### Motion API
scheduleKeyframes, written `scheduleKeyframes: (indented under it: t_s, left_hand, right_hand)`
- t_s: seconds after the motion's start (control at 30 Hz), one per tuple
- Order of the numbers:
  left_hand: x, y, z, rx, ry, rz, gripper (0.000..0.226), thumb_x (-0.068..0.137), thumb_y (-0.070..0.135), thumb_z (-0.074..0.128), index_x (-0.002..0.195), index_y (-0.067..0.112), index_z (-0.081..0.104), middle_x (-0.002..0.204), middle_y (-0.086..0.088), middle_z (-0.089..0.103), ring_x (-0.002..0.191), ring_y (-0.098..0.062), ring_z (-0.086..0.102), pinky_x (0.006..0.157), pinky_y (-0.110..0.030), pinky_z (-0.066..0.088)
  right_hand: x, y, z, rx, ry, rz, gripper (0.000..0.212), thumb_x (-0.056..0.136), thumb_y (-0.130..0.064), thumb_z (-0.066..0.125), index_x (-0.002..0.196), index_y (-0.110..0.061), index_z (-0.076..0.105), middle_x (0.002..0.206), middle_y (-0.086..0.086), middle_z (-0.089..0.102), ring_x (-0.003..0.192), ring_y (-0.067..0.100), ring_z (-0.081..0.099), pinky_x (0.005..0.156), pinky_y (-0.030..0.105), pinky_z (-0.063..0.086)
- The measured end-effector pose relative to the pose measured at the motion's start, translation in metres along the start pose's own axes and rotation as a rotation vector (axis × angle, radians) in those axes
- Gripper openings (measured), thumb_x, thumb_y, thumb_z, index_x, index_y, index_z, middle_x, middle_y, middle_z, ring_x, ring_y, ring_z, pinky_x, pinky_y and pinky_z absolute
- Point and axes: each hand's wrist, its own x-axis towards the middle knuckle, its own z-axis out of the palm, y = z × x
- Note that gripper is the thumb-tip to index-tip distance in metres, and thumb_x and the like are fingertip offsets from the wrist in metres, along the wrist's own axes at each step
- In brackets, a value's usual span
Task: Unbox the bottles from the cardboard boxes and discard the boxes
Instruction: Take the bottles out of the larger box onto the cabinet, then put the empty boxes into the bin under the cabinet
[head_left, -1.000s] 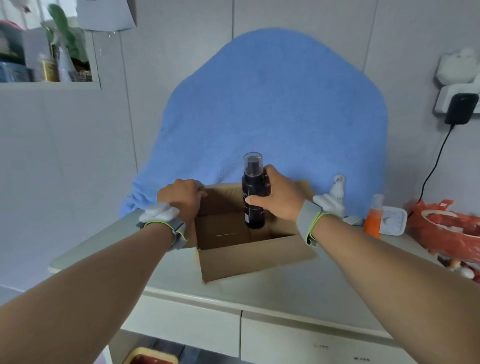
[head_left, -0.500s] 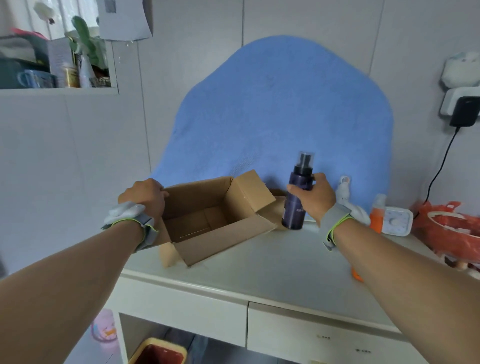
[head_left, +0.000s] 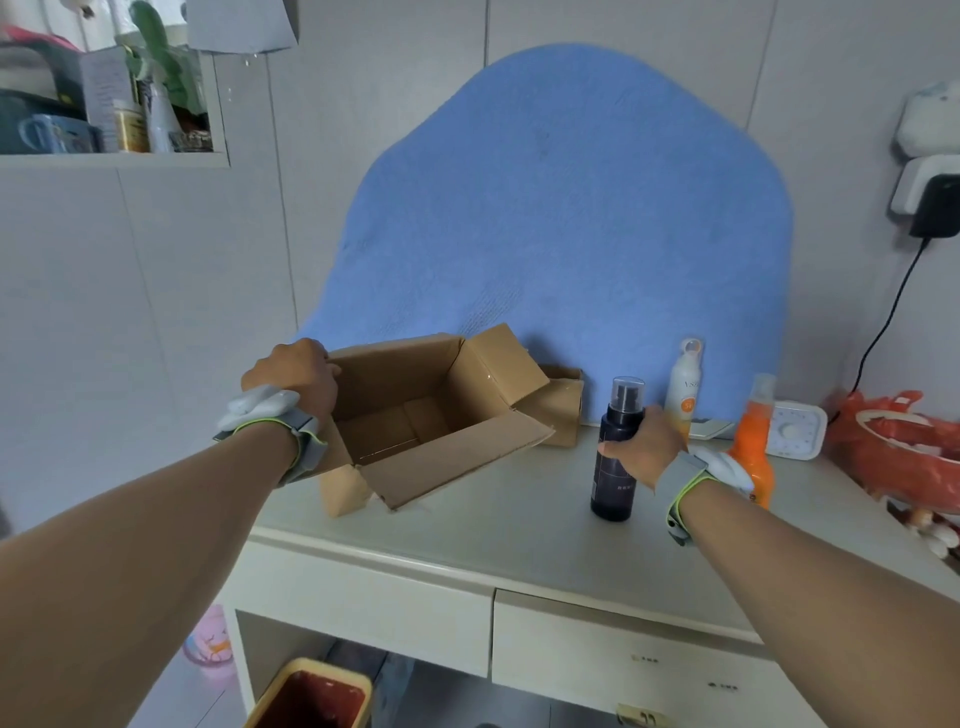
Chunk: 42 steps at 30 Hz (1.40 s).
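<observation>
An open brown cardboard box (head_left: 415, 447) lies tilted at the left end of the white desk top (head_left: 498, 530), its inside bare. My left hand (head_left: 293, 376) grips the box's left wall at the rim. A dark bottle with a clear cap (head_left: 618, 452) stands upright on the desk to the right of the box. My right hand (head_left: 647, 447) is wrapped round its right side. A smaller cardboard box (head_left: 558, 410) sits behind the big one against the blue cloth.
A white spray bottle (head_left: 685, 384), an orange bottle (head_left: 753, 441) and a small white timer (head_left: 792, 431) stand at the back right. A red plastic bag (head_left: 898, 447) fills the right edge. A yellow bin (head_left: 311, 693) stands on the floor under the desk. Blue cloth (head_left: 561, 208) hangs on the wall.
My right hand lifted the dark bottle out of the box and carried it right, down onto the desk. My left hand pulled the box toward the desk's left end and tilted it.
</observation>
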Motion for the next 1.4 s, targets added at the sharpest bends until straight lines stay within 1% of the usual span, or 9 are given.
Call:
scheduleKeyframes:
  t_s: [0.2, 0.37, 0.47, 0.63, 0.77, 1.07, 1.17, 1.27, 1.4]
  left_hand:
    - [0.002, -0.001, -0.002, -0.063, -0.013, -0.030, 0.012, 0.092, 0.029, 0.060, 0.097, 0.027, 0.071, 0.096, -0.005, 0.067, 0.083, -0.028, 0.063, 0.065, -0.031, 0.037]
    - [0.006, 0.000, -0.004, -0.085, -0.045, -0.045, 0.011, 0.092, 0.024, 0.060, 0.097, 0.026, 0.070, 0.106, -0.009, 0.068, 0.095, -0.032, 0.065, 0.070, -0.031, 0.039]
    - [0.011, -0.005, -0.002, -0.112, -0.070, -0.049, 0.011, 0.092, 0.025, 0.060, 0.098, 0.025, 0.070, 0.105, -0.010, 0.068, 0.093, -0.033, 0.065, 0.070, -0.032, 0.040]
    - [0.031, -0.035, 0.011, -0.188, -0.065, -0.122, 0.007, 0.091, 0.028, 0.064, 0.090, 0.021, 0.067, 0.075, -0.004, 0.058, 0.063, -0.026, 0.054, 0.061, -0.027, 0.039]
    - [0.049, -0.057, 0.019, -0.237, -0.132, -0.203, 0.025, 0.087, 0.033, 0.069, 0.093, 0.008, 0.068, 0.085, -0.014, 0.066, 0.072, -0.033, 0.060, 0.067, -0.034, 0.047]
    - [0.074, -0.056, 0.032, -0.259, -0.243, -0.254, 0.021, 0.085, 0.021, 0.072, 0.070, 0.009, 0.061, 0.061, -0.006, 0.056, 0.056, -0.021, 0.053, 0.064, -0.030, 0.045]
    - [0.076, -0.054, 0.035, -0.259, -0.255, -0.250, 0.020, 0.086, 0.022, 0.073, 0.076, 0.007, 0.065, 0.071, -0.010, 0.064, 0.064, -0.025, 0.057, 0.067, -0.031, 0.045]
    - [0.077, -0.055, 0.035, -0.261, -0.282, -0.249, 0.023, 0.086, 0.025, 0.074, 0.093, 0.004, 0.071, 0.095, -0.017, 0.072, 0.082, -0.031, 0.065, 0.075, -0.034, 0.052]
    - [0.074, -0.055, 0.033, -0.264, -0.271, -0.241, 0.024, 0.088, 0.023, 0.072, 0.103, 0.005, 0.073, 0.099, -0.014, 0.071, 0.088, -0.030, 0.066, 0.078, -0.033, 0.052]
  right_hand:
    - [-0.002, -0.026, -0.003, -0.168, 0.215, -0.057, 0.083, 0.076, -0.036, 0.078, 0.141, -0.007, 0.033, 0.138, 0.016, 0.049, 0.126, 0.037, 0.045, 0.102, 0.045, 0.041]
    - [-0.006, -0.058, 0.006, -0.361, 0.523, -0.550, 0.063, 0.080, -0.029, 0.069, 0.135, -0.010, 0.045, 0.135, 0.011, 0.051, 0.123, 0.034, 0.045, 0.096, 0.045, 0.038]
    - [-0.004, -0.080, 0.021, -0.394, 0.374, -0.601, 0.055, 0.087, -0.022, 0.063, 0.137, -0.009, 0.044, 0.137, 0.011, 0.048, 0.125, 0.032, 0.043, 0.100, 0.040, 0.037]
    - [0.018, -0.097, 0.050, -0.486, 0.091, -0.338, 0.046, 0.093, -0.011, 0.054, 0.138, -0.008, 0.042, 0.140, 0.013, 0.045, 0.129, 0.035, 0.040, 0.104, 0.039, 0.037]
    - [0.041, -0.104, 0.075, -0.582, 0.008, -0.255, 0.040, 0.098, -0.007, 0.046, 0.138, -0.005, 0.045, 0.141, 0.017, 0.049, 0.133, 0.034, 0.041, 0.108, 0.036, 0.035]
    - [0.078, -0.118, 0.124, -0.612, -0.164, -0.272, 0.037, 0.100, -0.006, 0.040, 0.136, 0.002, 0.040, 0.140, 0.020, 0.047, 0.129, 0.035, 0.047, 0.102, 0.037, 0.037]
    - [0.082, -0.114, 0.125, -0.716, -0.170, -0.322, 0.038, 0.097, -0.009, 0.041, 0.134, 0.000, 0.043, 0.135, 0.022, 0.046, 0.123, 0.041, 0.051, 0.098, 0.042, 0.042]
    - [0.083, -0.109, 0.121, -0.814, -0.182, -0.417, 0.032, 0.090, -0.009, 0.047, 0.118, -0.003, 0.060, 0.120, 0.019, 0.058, 0.103, 0.039, 0.062, 0.078, 0.035, 0.047]
    - [0.078, -0.107, 0.116, -0.795, -0.104, -0.431, 0.020, 0.087, -0.004, 0.047, 0.094, -0.008, 0.066, 0.096, 0.012, 0.066, 0.080, 0.030, 0.063, 0.067, 0.029, 0.045]
